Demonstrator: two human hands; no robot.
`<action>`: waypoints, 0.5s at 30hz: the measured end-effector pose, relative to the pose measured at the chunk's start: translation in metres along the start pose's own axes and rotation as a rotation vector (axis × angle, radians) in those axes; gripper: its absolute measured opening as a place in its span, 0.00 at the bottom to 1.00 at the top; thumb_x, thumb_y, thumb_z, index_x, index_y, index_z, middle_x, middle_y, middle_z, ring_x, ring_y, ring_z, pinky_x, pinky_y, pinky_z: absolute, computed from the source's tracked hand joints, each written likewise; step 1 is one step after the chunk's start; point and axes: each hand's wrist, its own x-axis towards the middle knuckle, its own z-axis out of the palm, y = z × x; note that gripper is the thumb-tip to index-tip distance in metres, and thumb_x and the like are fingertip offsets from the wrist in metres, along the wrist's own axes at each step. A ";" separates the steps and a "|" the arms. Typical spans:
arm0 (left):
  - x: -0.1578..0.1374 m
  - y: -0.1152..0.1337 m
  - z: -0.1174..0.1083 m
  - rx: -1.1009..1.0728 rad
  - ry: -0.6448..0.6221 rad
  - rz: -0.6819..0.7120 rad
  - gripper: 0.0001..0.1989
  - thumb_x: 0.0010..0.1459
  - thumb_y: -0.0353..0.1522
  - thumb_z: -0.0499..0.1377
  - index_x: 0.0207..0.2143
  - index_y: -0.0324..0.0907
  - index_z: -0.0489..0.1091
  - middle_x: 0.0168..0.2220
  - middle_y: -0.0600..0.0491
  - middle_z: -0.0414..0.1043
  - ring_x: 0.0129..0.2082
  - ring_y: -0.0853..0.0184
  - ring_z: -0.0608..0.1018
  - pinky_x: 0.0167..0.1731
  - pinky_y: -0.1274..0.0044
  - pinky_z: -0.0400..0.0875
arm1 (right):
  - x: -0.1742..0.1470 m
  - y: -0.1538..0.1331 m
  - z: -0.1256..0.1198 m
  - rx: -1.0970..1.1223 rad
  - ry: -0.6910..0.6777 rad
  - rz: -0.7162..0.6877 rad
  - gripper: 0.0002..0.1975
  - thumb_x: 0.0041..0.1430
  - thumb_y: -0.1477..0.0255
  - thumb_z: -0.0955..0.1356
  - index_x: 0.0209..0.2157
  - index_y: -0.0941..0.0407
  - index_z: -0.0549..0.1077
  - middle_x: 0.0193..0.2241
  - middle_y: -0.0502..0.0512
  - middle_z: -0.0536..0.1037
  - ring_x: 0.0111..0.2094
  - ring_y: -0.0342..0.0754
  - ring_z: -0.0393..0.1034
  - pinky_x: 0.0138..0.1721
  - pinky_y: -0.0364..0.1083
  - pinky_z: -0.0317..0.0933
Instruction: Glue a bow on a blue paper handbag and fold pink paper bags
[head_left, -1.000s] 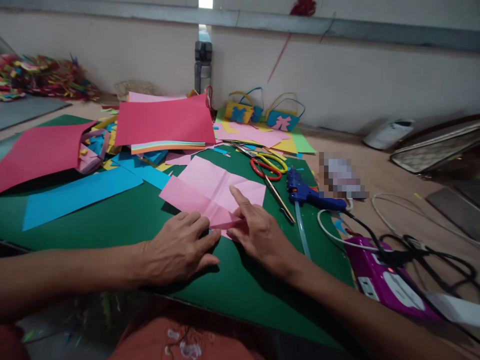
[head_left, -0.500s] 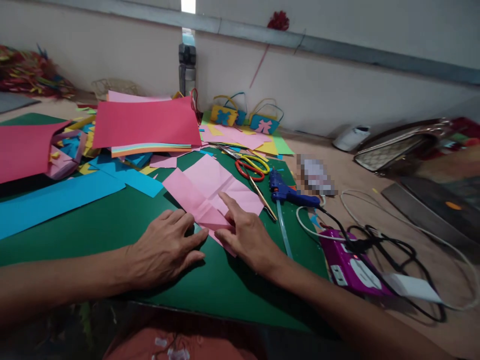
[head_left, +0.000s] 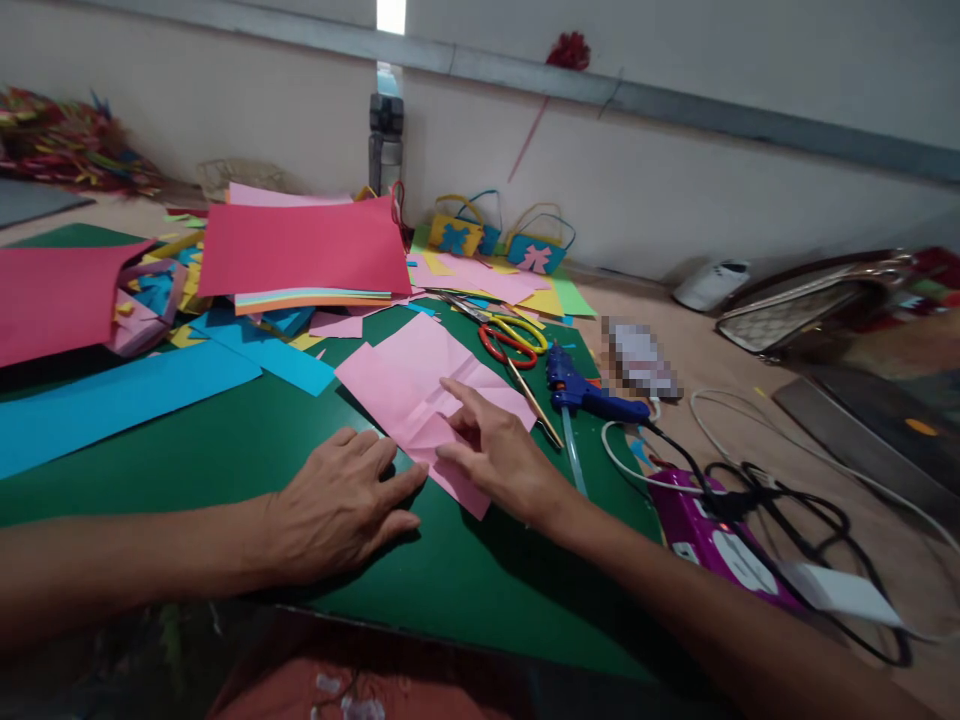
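A creased sheet of pink paper [head_left: 409,355] lies turned like a diamond on the green board [head_left: 225,440], its creases crossing near the middle. My right hand [head_left: 502,455] is over its lower right part, index finger stretched out and thumb held apart from it. My left hand [head_left: 341,505] rests on the board at the paper's lower left edge, thumb and index finger extended, the index tip at the paper. Neither hand grips anything. Just right of the paper lie scissors [head_left: 514,342] with red and yellow handles and a blue glue gun [head_left: 589,390] with a glue stick.
Red sheets [head_left: 300,245] top a paper stack at the back left, near blue strips [head_left: 135,405] and scraps. Small paper baskets [head_left: 536,252] stand by the wall. A purple power strip [head_left: 712,540] with tangled cables, a handbag [head_left: 795,310] and a dark wallet-like case [head_left: 870,430] occupy the right.
The whole view has shifted slightly to the right. The pink paper's lower corner shows more beneath my right hand, whose thumb has moved a little up the sheet. My left hand stays beside it.
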 end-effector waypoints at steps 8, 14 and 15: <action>-0.001 0.000 0.003 0.009 0.007 -0.030 0.19 0.64 0.43 0.47 0.49 0.40 0.64 0.32 0.49 0.66 0.31 0.60 0.68 0.29 0.69 0.60 | 0.013 0.000 0.017 0.220 0.076 0.031 0.30 0.52 0.77 0.63 0.58 0.63 0.59 0.19 0.42 0.63 0.22 0.40 0.58 0.29 0.41 0.57; -0.001 0.001 0.003 0.046 0.031 -0.039 0.20 0.64 0.43 0.48 0.48 0.37 0.64 0.31 0.49 0.67 0.30 0.60 0.69 0.29 0.69 0.60 | 0.011 -0.003 0.018 0.169 0.073 0.044 0.31 0.50 0.78 0.63 0.58 0.63 0.59 0.18 0.41 0.61 0.21 0.40 0.56 0.27 0.41 0.54; -0.001 0.001 0.003 0.050 0.035 -0.038 0.20 0.64 0.43 0.48 0.48 0.37 0.64 0.30 0.49 0.67 0.30 0.60 0.69 0.29 0.69 0.60 | 0.012 -0.003 0.017 0.155 0.072 0.044 0.31 0.50 0.78 0.64 0.58 0.63 0.60 0.18 0.41 0.61 0.21 0.40 0.56 0.27 0.41 0.54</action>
